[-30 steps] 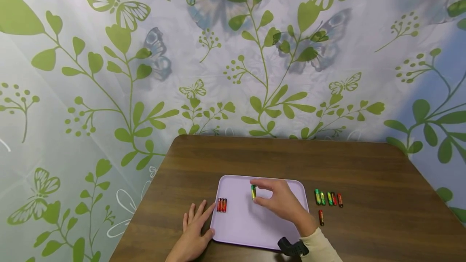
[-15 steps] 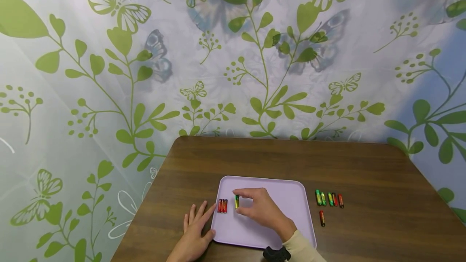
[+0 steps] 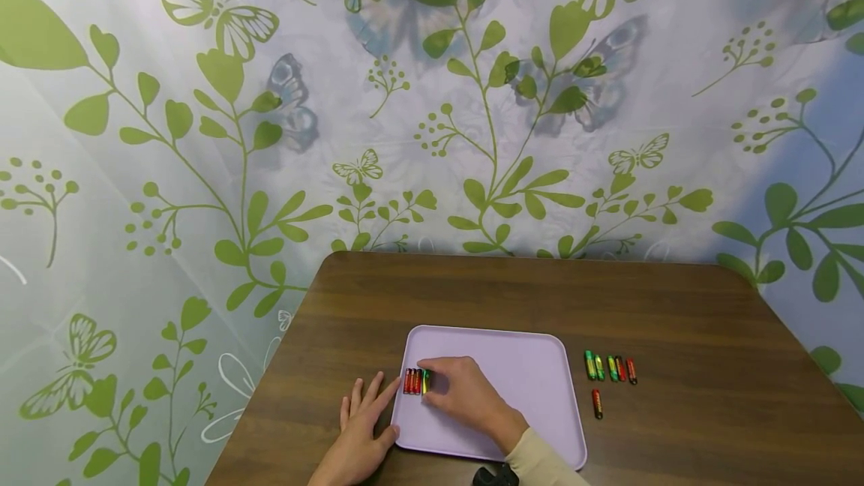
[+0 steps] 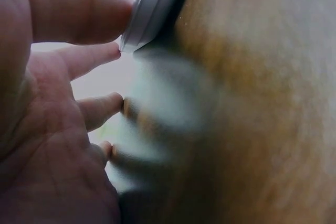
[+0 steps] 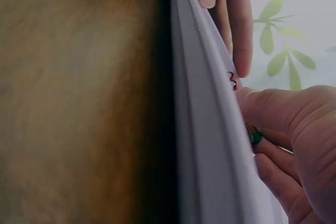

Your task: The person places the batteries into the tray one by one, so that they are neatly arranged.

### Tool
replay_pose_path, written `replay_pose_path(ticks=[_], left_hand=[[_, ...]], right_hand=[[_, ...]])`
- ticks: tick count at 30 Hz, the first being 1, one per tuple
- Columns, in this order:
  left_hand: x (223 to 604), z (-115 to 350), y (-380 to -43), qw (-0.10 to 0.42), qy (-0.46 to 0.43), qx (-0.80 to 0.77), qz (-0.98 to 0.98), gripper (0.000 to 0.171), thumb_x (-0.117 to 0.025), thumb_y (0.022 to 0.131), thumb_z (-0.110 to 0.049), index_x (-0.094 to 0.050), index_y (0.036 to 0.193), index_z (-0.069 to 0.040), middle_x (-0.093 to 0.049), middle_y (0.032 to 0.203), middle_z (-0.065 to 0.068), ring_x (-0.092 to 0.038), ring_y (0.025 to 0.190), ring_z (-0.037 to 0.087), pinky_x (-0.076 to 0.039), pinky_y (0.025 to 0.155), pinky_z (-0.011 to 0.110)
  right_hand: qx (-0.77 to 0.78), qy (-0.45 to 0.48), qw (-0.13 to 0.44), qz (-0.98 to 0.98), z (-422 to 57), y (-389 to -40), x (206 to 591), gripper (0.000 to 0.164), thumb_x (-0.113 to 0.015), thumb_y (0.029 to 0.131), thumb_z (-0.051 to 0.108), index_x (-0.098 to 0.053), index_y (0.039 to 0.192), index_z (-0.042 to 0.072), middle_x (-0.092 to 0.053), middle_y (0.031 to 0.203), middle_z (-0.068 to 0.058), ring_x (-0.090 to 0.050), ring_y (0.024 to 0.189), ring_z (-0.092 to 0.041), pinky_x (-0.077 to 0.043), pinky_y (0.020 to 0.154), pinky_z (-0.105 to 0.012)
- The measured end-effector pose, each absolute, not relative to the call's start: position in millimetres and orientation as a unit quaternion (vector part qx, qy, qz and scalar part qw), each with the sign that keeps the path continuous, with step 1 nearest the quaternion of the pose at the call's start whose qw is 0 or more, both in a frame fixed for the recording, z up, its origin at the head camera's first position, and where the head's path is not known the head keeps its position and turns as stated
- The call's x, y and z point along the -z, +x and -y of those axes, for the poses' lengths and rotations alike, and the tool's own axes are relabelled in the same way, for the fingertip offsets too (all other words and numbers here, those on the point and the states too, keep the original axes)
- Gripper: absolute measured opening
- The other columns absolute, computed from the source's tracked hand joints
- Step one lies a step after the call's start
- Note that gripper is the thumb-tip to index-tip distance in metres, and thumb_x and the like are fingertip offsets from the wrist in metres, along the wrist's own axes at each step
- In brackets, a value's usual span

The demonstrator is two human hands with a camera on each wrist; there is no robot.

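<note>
In the head view, my right hand (image 3: 469, 400) pinches a green and yellow battery (image 3: 426, 382) by its two ends, between thumb and fingers. The battery stands upright in line with a row of 3 red batteries (image 3: 412, 381), close to their right side; whether they touch I cannot tell. That row lies near the left rim of a pale purple tray (image 3: 520, 388). My left hand (image 3: 361, 430) rests with fingers spread, thumb and index fingertip at the tray's left edge. From the right wrist, the tray wall (image 5: 210, 103) covers most of the batteries; one green end (image 5: 255, 135) shows.
Right of the tray, several green and red batteries (image 3: 612, 368) form a row on the brown wooden table (image 3: 688, 336). A single red battery (image 3: 597, 404) lies nearer the front. Behind the table hangs a butterfly-and-leaf patterned cloth (image 3: 432, 111).
My right hand has carried the green battery leftward over the tray, from near its middle to beside the red batteries. My left hand has stayed at the tray's edge.
</note>
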State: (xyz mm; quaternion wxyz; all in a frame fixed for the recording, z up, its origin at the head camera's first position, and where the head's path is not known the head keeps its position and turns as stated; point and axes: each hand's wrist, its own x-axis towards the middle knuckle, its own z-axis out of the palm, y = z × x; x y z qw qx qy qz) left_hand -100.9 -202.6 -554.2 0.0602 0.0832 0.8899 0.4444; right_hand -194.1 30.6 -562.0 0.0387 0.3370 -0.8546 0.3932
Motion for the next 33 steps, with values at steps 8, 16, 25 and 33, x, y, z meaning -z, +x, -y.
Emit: replay_pose_path(ticks=[8, 16, 25, 33], left_hand=[[555, 202, -101, 0.058, 0.080, -0.446, -0.890, 0.073, -0.073, 0.094, -0.005, -0.051, 0.164, -0.012, -0.024, 0.177, 0.034, 0.008, 0.162, 0.066, 0.017, 0.120, 0.084], [554, 200, -100, 0.048, 0.075, -0.443, -0.892, 0.072, -0.073, 0.093, -0.005, -0.053, 0.162, -0.012, -0.029, 0.176, 0.032, 0.004, 0.163, 0.065, 0.014, 0.121, 0.083], [554, 200, -100, 0.054, 0.072, -0.449, -0.889, 0.073, -0.073, 0.094, -0.005, -0.053, 0.163, -0.014, -0.027, 0.177, 0.032, 0.007, 0.164, 0.064, 0.017, 0.121, 0.082], [554, 201, -100, 0.058, 0.073, -0.449, -0.889, 0.074, -0.073, 0.094, -0.005, -0.052, 0.164, -0.014, -0.026, 0.177, 0.031, 0.008, 0.164, 0.063, 0.017, 0.122, 0.082]], right_hand=[[-0.378, 0.342, 0.047, 0.859, -27, -195, 564, 0.050, -0.093, 0.084, 0.010, -0.078, 0.131, 0.006, -0.082, 0.128, -0.007, -0.077, 0.121, -0.023, -0.062, 0.106, -0.041], [-0.384, 0.340, 0.046, 0.857, -43, -195, 555, 0.052, -0.093, 0.085, 0.015, -0.078, 0.134, 0.007, -0.080, 0.132, -0.005, -0.076, 0.123, -0.022, -0.062, 0.105, -0.043], [-0.421, 0.285, -0.007, 0.861, -99, -197, 530, 0.055, -0.093, 0.088, 0.028, -0.077, 0.138, 0.011, -0.078, 0.138, 0.001, -0.078, 0.120, -0.030, -0.063, 0.104, -0.047], [-0.402, 0.267, -0.006, 0.876, -158, -198, 517, 0.057, -0.094, 0.087, 0.033, -0.077, 0.137, 0.015, -0.078, 0.137, 0.000, -0.078, 0.119, -0.035, -0.064, 0.101, -0.045]])
